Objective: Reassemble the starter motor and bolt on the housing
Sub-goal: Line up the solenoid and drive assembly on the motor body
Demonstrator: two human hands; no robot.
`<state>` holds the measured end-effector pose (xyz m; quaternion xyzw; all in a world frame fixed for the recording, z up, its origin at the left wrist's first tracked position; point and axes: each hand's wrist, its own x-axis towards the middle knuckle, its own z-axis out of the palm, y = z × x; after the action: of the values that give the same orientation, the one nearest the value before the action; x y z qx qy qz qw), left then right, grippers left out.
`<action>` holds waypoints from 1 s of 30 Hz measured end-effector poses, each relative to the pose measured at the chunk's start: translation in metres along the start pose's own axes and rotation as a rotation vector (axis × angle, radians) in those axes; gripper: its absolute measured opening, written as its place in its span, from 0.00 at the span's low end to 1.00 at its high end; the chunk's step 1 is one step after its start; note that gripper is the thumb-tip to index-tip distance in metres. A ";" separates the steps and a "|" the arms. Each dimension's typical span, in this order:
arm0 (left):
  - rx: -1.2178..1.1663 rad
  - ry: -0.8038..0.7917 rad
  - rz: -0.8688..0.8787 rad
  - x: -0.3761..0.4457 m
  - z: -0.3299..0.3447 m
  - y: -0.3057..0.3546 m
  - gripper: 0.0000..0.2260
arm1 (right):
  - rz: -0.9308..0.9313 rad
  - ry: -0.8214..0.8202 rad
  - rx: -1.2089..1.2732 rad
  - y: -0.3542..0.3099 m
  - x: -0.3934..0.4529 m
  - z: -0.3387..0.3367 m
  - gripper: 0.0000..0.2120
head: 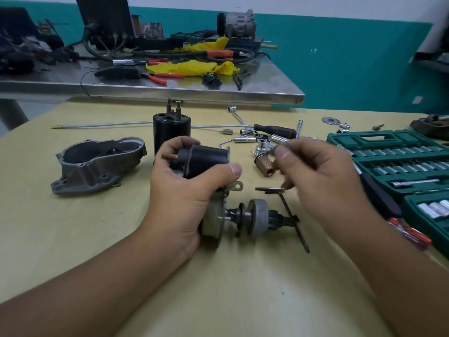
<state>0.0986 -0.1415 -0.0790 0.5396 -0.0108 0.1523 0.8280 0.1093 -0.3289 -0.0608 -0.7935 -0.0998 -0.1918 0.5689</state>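
My left hand (184,190) grips the black solenoid (206,159) of the starter assembly, thumb across its side. Below it, the grey end plate (213,222) and the pinion drive (258,218) on its shaft rest on the table. My right hand (320,171), blurred, pinches something small and thin between thumb and fingers; I cannot tell what it is. The grey cast housing (97,164) lies on the table at the left. The black motor body (171,128) stands upright behind my left hand. A copper plunger (266,165) lies between my hands.
Loose sockets and a ratchet handle (274,131) are scattered behind the hands. A green socket set case (398,161) lies open at the right, with a red screwdriver (413,235) beside it. A steel bench (170,88) with tools and yellow cloth stands beyond the table.
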 end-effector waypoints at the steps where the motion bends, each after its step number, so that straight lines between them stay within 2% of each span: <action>1: -0.020 0.022 -0.037 0.002 -0.001 0.003 0.35 | 0.048 0.078 0.028 0.000 0.006 -0.008 0.08; 3: -0.062 0.054 -0.090 0.006 -0.007 0.010 0.36 | 0.118 0.184 0.027 0.004 0.016 -0.023 0.08; 6: -0.150 0.036 -0.114 0.015 -0.019 0.032 0.42 | 0.166 0.167 -0.081 0.013 0.020 -0.028 0.06; 8: -0.162 -0.005 -0.089 0.022 -0.028 0.049 0.46 | 0.162 0.030 -0.209 0.017 0.017 -0.023 0.04; 11: -0.144 -0.028 -0.050 0.028 -0.036 0.062 0.43 | 0.169 -0.232 -0.469 0.016 0.011 -0.016 0.06; 13: -0.113 -0.002 -0.022 0.028 -0.036 0.062 0.42 | 0.133 -0.291 -0.519 0.013 0.008 -0.015 0.10; 16: -0.076 0.025 0.006 0.026 -0.036 0.057 0.41 | -0.013 -0.373 -0.454 0.004 -0.001 -0.005 0.18; 18: -0.047 0.023 0.021 0.028 -0.040 0.053 0.38 | -0.079 -0.452 -0.566 0.003 -0.005 0.006 0.26; 19: -0.025 0.018 0.026 0.030 -0.042 0.052 0.38 | -0.086 -0.431 -0.657 0.003 -0.004 0.010 0.27; 21: 0.023 0.002 0.030 0.032 -0.043 0.052 0.42 | -0.057 -0.340 -0.785 0.002 0.000 0.012 0.25; 23: 0.072 0.010 0.082 0.033 -0.044 0.050 0.42 | -0.076 -0.345 -0.738 0.001 0.000 0.009 0.22; 25: 0.115 0.028 0.184 0.034 -0.046 0.047 0.34 | -0.146 -0.500 -0.626 -0.002 -0.006 0.008 0.21; 27: 0.141 0.041 0.241 0.034 -0.048 0.043 0.31 | -0.208 -0.683 -0.611 -0.007 -0.015 0.012 0.18; 30: 0.141 0.045 0.245 0.034 -0.049 0.037 0.30 | -0.219 -0.719 -0.601 -0.009 -0.016 0.017 0.08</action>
<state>0.1143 -0.0754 -0.0608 0.5873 -0.0473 0.2646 0.7634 0.0943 -0.3088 -0.0649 -0.9236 -0.3135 0.0157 0.2203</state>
